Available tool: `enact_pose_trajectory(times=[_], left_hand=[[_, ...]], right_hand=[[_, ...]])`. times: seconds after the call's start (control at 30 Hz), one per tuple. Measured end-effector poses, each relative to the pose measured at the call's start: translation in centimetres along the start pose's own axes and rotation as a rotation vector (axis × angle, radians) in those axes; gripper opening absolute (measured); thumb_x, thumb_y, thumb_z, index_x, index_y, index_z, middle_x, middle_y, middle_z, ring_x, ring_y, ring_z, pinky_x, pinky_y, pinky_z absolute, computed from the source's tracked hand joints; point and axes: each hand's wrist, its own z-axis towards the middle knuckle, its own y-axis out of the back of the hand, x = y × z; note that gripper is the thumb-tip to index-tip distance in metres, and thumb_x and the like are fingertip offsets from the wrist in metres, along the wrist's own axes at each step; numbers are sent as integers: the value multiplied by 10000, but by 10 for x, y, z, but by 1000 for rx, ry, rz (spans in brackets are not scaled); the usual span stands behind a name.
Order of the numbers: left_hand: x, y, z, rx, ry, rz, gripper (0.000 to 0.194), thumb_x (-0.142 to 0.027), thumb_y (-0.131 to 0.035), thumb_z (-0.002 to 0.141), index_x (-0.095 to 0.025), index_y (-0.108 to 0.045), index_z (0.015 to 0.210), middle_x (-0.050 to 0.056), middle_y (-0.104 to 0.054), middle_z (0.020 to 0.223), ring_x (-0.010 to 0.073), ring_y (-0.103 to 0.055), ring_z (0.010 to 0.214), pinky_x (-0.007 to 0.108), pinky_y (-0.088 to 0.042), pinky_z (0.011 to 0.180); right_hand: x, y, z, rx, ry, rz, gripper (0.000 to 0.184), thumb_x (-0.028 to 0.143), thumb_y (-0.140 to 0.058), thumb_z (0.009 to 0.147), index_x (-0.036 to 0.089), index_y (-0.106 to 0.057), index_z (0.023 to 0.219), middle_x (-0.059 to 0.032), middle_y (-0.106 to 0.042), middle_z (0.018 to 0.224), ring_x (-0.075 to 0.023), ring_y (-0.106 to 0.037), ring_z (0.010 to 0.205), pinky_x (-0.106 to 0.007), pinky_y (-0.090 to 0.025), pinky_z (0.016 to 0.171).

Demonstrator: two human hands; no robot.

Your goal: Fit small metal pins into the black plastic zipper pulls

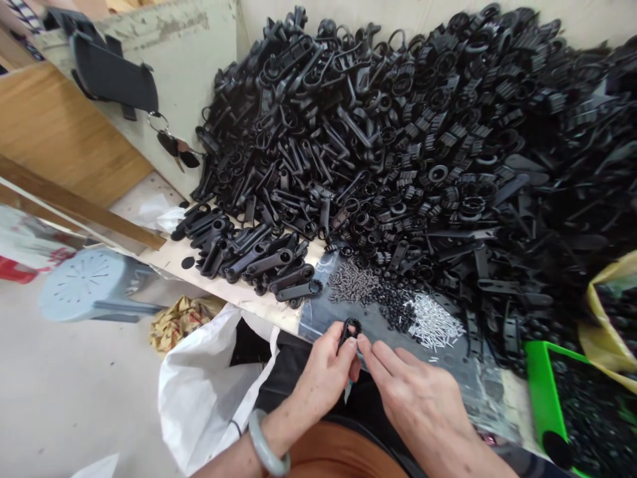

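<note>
1. Black plastic part (352, 326): pinched between your left hand (321, 375)'s thumb and fingers.
2. Your right hand (418, 392) bunches its fingertips beside it; any hold is unclear.
3. Silver pins (435, 322) lie beyond your grip, rightward.

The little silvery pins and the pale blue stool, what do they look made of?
Silvery pins: probably metal, bright and shiny where they catch the light.
Pale blue stool: likely molded plastic, smooth with a soft sheen, slots showing in its seat.
</note>
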Motion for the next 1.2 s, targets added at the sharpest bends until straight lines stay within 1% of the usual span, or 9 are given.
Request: enact_pose_trajectory(times=[0.27,0.43,0.57,0.73,0.83,0.93,1.0,1.1,1.2], left_hand=[[2,0,0,-25,-26,9,344,-548,-667,905,-217,-578,935,-45,-524,678,83,-457,556,185,-368,526],[2,2,1,-13,-66,84,300,-510,-648,917,-220,-571,925,-69,-474,637,83,-411,530,189,-331,503],[0,2,3,2,-122,136,264,-479,-608,931,-219,-564,932,-83,-437,614,86,-372,500,200,-300,479],[-14,2,-9,4,-261,437,196,-382,-574,945,-200,-635,906,-65,-472,585,112,-417,528,230,-351,535],[-31,7,-16,-111,-343,540,176,-370,-600,927,-210,-671,914,-45,-522,603,133,-471,571,239,-372,567],[-50,12,-16,-279,-377,399,204,-400,-678,860,-206,-678,922,-58,-499,574,121,-429,533,226,-334,520],[-57,11,-13,-304,-336,218,259,-438,-705,827,-192,-671,903,-82,-437,527,97,-336,478,211,-249,460],[-61,2,-11,-245,-219,-69,319,-466,-743,789,-169,-676,883,-89,-424,504,81,-294,468,201,-211,441],[-62,-7,-13,-140,-105,-260,366,-434,-810,750,-148,-713,957,-10,-629,686,101,-494,613,204,-369,554]], right_hand=[[-3,2,2,40,-1,82,392,-52,-587,801,126,-689,1135,-4,-729,816,-115,-648,608,-248,-449,475],[1,6,11,245,-20,114,358,-55,-618,765,165,-719,1029,-27,-754,863,-142,-692,634,-257,-460,482],[4,14,14,327,-157,186,381,-26,-622,790,191,-721,1088,-31,-764,901,-165,-733,700,-250,-487,538],[7,31,-10,185,-310,276,457,11,-532,858,237,-680,1227,-6,-746,887,-155,-740,666,-246,-492,537],[7,39,-26,6,-335,322,453,95,-425,983,204,-579,1395,-47,-753,960,-172,-752,710,-267,-534,586],[-9,38,-24,-128,-395,419,391,190,-378,1057,228,-572,1394,-55,-755,1015,-173,-749,795,-271,-556,666],[-31,32,-13,-187,-461,488,323,229,-383,1070,252,-623,1286,-39,-747,1037,-167,-736,849,-267,-553,724],[-70,15,12,-238,-607,392,255,249,-431,1031,199,-631,1181,-72,-731,1071,-190,-711,828,-299,-532,736],[-98,-6,33,-200,-620,388,269,204,-559,929,217,-679,1169,-73,-736,1076,-210,-691,783,-298,-469,639]])
